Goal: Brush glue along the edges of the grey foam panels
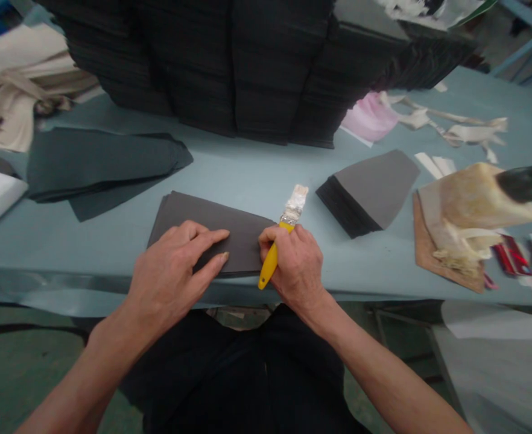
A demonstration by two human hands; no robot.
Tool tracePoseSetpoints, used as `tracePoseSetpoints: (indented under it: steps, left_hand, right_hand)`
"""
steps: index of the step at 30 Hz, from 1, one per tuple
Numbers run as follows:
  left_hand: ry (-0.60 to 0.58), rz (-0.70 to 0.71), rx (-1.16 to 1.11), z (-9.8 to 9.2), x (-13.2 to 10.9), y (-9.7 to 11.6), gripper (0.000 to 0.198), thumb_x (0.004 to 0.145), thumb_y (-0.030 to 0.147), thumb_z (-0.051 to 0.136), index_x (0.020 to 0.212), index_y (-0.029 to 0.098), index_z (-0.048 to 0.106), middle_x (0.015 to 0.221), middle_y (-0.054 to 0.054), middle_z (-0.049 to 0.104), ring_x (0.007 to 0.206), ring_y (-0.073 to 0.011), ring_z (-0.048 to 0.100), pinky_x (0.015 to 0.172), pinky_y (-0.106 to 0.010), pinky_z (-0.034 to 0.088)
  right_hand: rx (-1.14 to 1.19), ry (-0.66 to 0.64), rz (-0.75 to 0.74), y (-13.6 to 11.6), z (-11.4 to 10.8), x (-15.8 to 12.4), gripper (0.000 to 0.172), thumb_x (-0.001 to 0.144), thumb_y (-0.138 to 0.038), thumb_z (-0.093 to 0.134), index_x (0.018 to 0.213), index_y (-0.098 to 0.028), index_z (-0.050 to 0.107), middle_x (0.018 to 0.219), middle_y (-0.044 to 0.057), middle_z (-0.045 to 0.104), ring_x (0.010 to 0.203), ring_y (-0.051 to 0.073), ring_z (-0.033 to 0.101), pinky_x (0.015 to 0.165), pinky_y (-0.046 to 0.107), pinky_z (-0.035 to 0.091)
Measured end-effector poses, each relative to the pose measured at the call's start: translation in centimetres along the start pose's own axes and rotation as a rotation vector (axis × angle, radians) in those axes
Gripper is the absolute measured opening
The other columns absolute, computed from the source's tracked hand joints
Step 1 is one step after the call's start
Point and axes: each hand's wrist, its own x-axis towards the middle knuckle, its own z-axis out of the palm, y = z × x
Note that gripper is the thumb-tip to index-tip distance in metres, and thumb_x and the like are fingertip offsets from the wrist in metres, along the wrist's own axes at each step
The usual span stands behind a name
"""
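Observation:
A dark grey stack of flat pieces [243, 232] lies at the table's front edge. On its left part rests my left hand [175, 262], thumb and fingers apart, holding nothing. My right hand [295, 259] is closed round a brush with a yellow handle [268, 267], its whitish bristles pointing up and away. The fingertips of that hand touch the right end of the stack. To the right sits another stack of dark grey pieces [377, 181]. Dark green-grey sheets [98, 163] lie at the left.
Tall black stacks [202, 66] stand along the back of the table [230, 163]. At the right are a cream-coloured container [474, 196] with a dark handle, a brown board [424, 253] and red items [513, 256]. Beige cloth [17, 114] lies at the far left, pink material [372, 117] behind.

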Motion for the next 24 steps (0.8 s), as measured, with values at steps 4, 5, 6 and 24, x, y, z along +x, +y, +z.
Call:
tracePoseSetpoints:
  steps: [4, 5, 6, 24]
  left_hand:
    - [0.007, -0.009, 0.006, 0.0, 0.0, 0.2, 0.042, 0.104, 0.048, 0.053, 0.135, 0.028, 0.073, 0.114, -0.008, 0.073, 0.106, -0.0307, 0.069, 0.088, -0.048, 0.057]
    - [0.006, -0.010, 0.008, -0.1, 0.0, 0.2, 0.042, 0.104, 0.047, 0.053, 0.135, 0.028, 0.073, 0.115, -0.008, 0.073, 0.105, -0.0303, 0.069, 0.088, -0.047, 0.057]
    - [0.004, -0.010, 0.009, -0.1, 0.0, 0.3, 0.041, 0.104, 0.046, 0.054, 0.135, 0.028, 0.073, 0.115, -0.008, 0.073, 0.105, -0.0299, 0.069, 0.087, -0.046, 0.057]
    - [0.009, -0.059, -0.058, 0.1, -0.3, 0.6, 0.029, 0.103, 0.032, 0.060, 0.130, 0.030, 0.072, 0.109, -0.002, 0.071, 0.105, -0.0257, 0.068, 0.091, -0.043, 0.054]
  right_hand:
    - [-0.015, 0.008, 0.011, 1.2, -0.7, -0.6, 0.017, 0.098, -0.012, 0.056, 0.090, -0.024, 0.063, 0.071, 0.001, 0.066, 0.072, 0.023, 0.055, 0.072, 0.035, 0.041]
    - [-0.014, 0.006, 0.014, 1.4, -1.0, -0.8, 0.017, 0.098, -0.011, 0.056, 0.089, -0.024, 0.063, 0.071, 0.002, 0.067, 0.072, 0.023, 0.056, 0.072, 0.035, 0.041]
    - [-0.014, 0.003, 0.020, 1.7, -1.3, -0.8, 0.016, 0.097, -0.011, 0.057, 0.089, -0.024, 0.063, 0.071, 0.002, 0.067, 0.072, 0.023, 0.057, 0.071, 0.036, 0.042]
    - [0.417, -0.092, -0.011, -2.6, 1.3, -0.4, 0.016, 0.102, -0.011, 0.056, 0.116, -0.019, 0.060, 0.145, 0.026, 0.070, 0.140, 0.034, 0.067, 0.113, 0.058, 0.058]
